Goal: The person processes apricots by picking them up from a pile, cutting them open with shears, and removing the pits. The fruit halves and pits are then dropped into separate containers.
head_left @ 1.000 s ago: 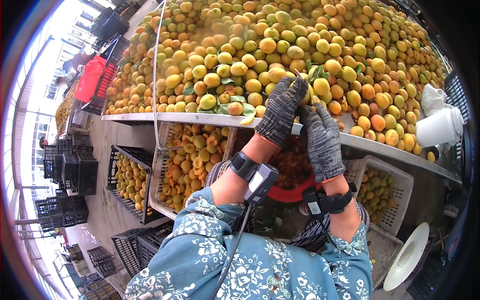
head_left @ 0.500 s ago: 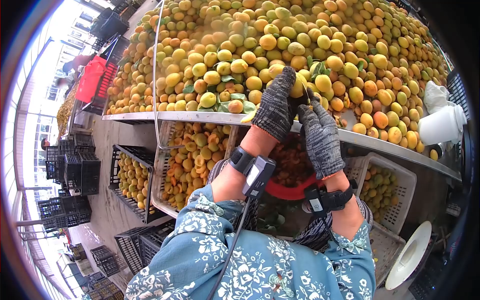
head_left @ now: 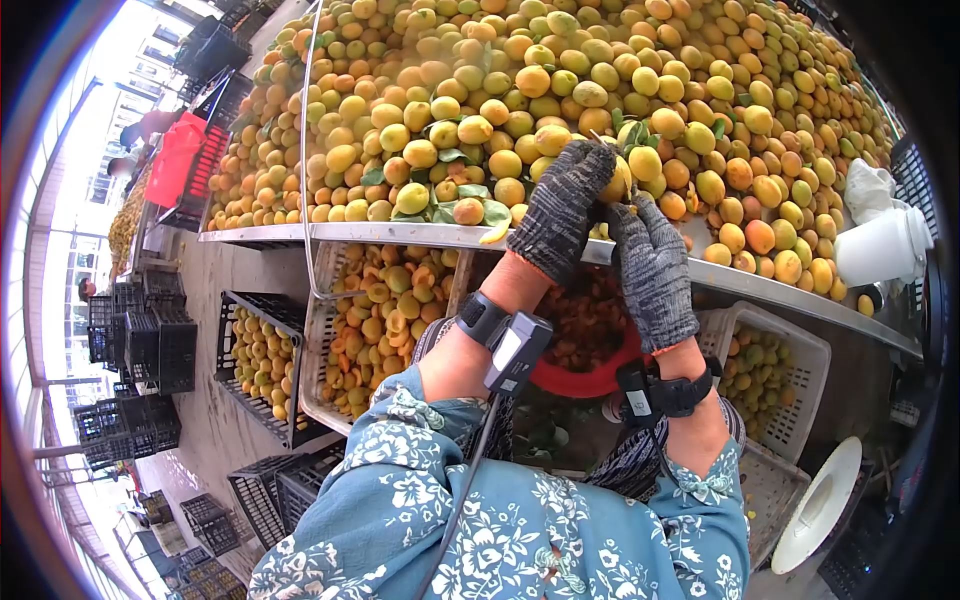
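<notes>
Both my hands wear grey-black knit gloves and meet over the front rim of a metal-edged table (head_left: 420,234) heaped with apricots. My left hand (head_left: 562,208) is closed around a yellow apricot (head_left: 619,180), partly covered by its fingers. My right hand (head_left: 652,268) has its fingers curled against the near side of that fruit; whatever is between them is hidden. A thin pointed thing (head_left: 596,135) sticks up beside the left fingers, too small to name. Beneath my hands a red basin (head_left: 585,380) holds brownish-orange bits. A yellow peel-like piece (head_left: 494,233) lies on the rim.
Left of my knees stand a pale crate (head_left: 312,365) of split and whole apricots and a black crate (head_left: 292,425) of apricots. Another pale crate (head_left: 815,375) is on the right, near a white hat (head_left: 818,505). A white bucket (head_left: 880,248) lies on the table. A metal rod (head_left: 306,150) crosses the heap.
My left hand has rolled over the apricot and shifted slightly right. My right hand has moved slightly right and down, its fingers drawn in closer. The thin pointed thing now shows above the left fingers.
</notes>
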### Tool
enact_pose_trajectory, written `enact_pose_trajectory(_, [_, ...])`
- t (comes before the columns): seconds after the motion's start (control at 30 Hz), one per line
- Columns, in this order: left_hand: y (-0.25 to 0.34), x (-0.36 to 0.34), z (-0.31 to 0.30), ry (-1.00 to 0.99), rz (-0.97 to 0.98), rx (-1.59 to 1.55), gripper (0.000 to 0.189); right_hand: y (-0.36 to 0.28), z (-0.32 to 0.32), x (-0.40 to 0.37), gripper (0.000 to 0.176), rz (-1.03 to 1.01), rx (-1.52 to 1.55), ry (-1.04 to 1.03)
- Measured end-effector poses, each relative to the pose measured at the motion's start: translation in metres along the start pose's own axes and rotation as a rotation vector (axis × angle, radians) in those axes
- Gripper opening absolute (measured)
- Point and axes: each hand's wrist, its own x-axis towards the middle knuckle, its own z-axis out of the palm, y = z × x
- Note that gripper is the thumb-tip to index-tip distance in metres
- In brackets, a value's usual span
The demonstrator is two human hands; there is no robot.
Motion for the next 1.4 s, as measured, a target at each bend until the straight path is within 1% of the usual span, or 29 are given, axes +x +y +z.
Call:
enact_pose_trajectory(0.03, [0.002,0.001,-0.003,-0.035,0.164,0.239,0.036,0.007,0.000,-0.001,0.025,-0.311,-0.319,-0.006])
enact_pose_trajectory(0.07, [0.002,0.000,-0.003,-0.033,0.164,0.241,0.036,0.011,0.002,-0.001,0.025,-0.313,-0.317,-0.007])
enact_pose_trajectory(0.13, [0.002,-0.003,-0.002,0.039,0.217,0.339,0.034,0.014,0.004,-0.003,0.026,-0.373,-0.337,-0.004])
enact_pose_trajectory(0.17, [0.002,-0.004,0.000,0.037,0.216,0.342,0.034,0.014,0.005,-0.003,0.026,-0.371,-0.333,-0.003])
enact_pose_trajectory(0.23, [0.002,-0.006,0.006,0.092,-0.004,-0.025,0.034,0.013,0.007,-0.005,0.026,-0.295,-0.262,-0.047])
enact_pose_trajectory(0.27, [0.002,-0.006,0.009,0.091,-0.004,-0.025,0.034,0.008,0.008,-0.005,0.026,-0.295,-0.261,-0.046])
enact_pose_trajectory(0.33, [0.003,-0.005,0.014,0.208,-0.248,-0.431,0.029,-0.007,0.011,-0.005,0.028,0.042,-0.074,0.046])
enact_pose_trajectory(0.37, [0.010,-0.002,0.012,0.206,-0.250,-0.431,0.029,-0.015,0.010,-0.005,0.028,0.044,-0.074,0.047])
enact_pose_trajectory(0.43, [0.022,0.005,0.007,0.311,-0.553,-1.079,0.025,-0.027,0.007,-0.003,0.031,0.227,-0.250,-0.008])
enact_pose_trajectory(0.47, [0.026,0.007,0.009,0.312,-0.583,-1.067,0.027,-0.021,0.009,-0.002,0.028,0.227,-0.159,0.000])
enact_pose_trajectory(0.5, [0.023,0.007,0.011,0.313,-0.582,-1.067,0.027,-0.016,0.012,-0.002,0.028,0.226,-0.159,-0.001])
enact_pose_trajectory(0.57, [0.023,0.010,0.013,0.315,-0.665,-1.170,0.027,-0.007,0.018,-0.003,0.025,0.267,0.237,0.002])
enact_pose_trajectory(0.6, [0.025,0.007,0.014,0.313,-0.669,-1.168,0.027,-0.002,0.019,-0.004,0.025,0.271,0.239,0.005])
enact_pose_trajectory(0.67, [0.052,0.004,0.014,0.215,-0.907,-1.152,0.030,0.008,0.019,-0.002,0.024,0.028,0.188,-0.014])
enact_pose_trajectory(0.77, [0.057,0.000,0.013,0.245,-0.952,-1.130,0.032,0.023,0.024,-0.003,0.025,0.084,0.213,-0.064])
enact_pose_trajectory(0.8, [0.042,0.000,0.013,0.218,-0.861,-1.082,0.034,0.026,0.019,-0.002,0.020,-0.389,-0.359,0.094])
enact_pose_trajectory(0.83, [0.049,0.003,0.009,0.237,-0.867,-1.105,0.031,0.012,0.012,0.002,0.020,-0.382,-0.368,0.100])
enact_pose_trajectory(0.9, [0.051,-0.004,0.018,0.197,-0.900,-1.120,0.031,-0.022,0.005,0.003,0.017,0.184,-0.234,-0.077])
enact_pose_trajectory(0.93, [0.043,0.008,0.026,0.165,-0.933,-1.138,0.031,-0.021,0.007,0.001,0.019,0.144,-0.290,-0.045])
enact_pose_trajectory(0.97, [0.043,0.005,0.024,0.123,-0.975,-1.165,0.031,-0.018,0.008,0.001,0.021,0.115,-0.359,-0.017])
enact_pose_trajectory(1.03, [0.052,-0.012,0.026,0.017,-1.083,-1.233,0.030,-0.019,0.002,-0.001,0.018,0.072,-0.315,0.005])
enact_pose_trajectory(1.1, [0.069,-0.034,0.034,-0.087,-1.170,-1.282,0.030,-0.001,0.010,-0.004,0.019,-0.016,-0.305,0.079])
enact_pose_trajectory(1.17, [0.092,-0.056,0.036,-0.157,-1.219,-1.286,0.030,-0.007,0.007,-0.003,0.021,0.096,-0.267,0.006])
enact_pose_trajectory(1.23, [0.101,-0.061,0.040,-0.185,-1.231,-1.262,0.030,-0.014,0.008,-0.002,0.024,0.187,-0.259,0.007])
enact_pose_trajectory(1.27, [0.116,-0.080,0.032,-0.191,-1.229,-1.248,0.029,-0.016,0.008,-0.001,0.025,0.225,-0.213,-0.017])
enact_pose_trajectory(1.3, [0.119,-0.083,0.032,-0.194,-1.228,-1.233,0.029,-0.017,0.010,-0.001,0.025,0.233,-0.215,-0.010])
enact_pose_trajectory(1.33, [0.078,-0.029,0.060,-0.196,-1.226,-1.219,0.029,-0.017,0.013,-0.001,0.025,0.244,-0.162,-0.014])
enact_pose_trajectory(1.4, [0.082,-0.033,0.062,-0.194,-1.217,-1.197,0.029,-0.017,0.013,-0.002,0.026,0.257,-0.052,-0.007])
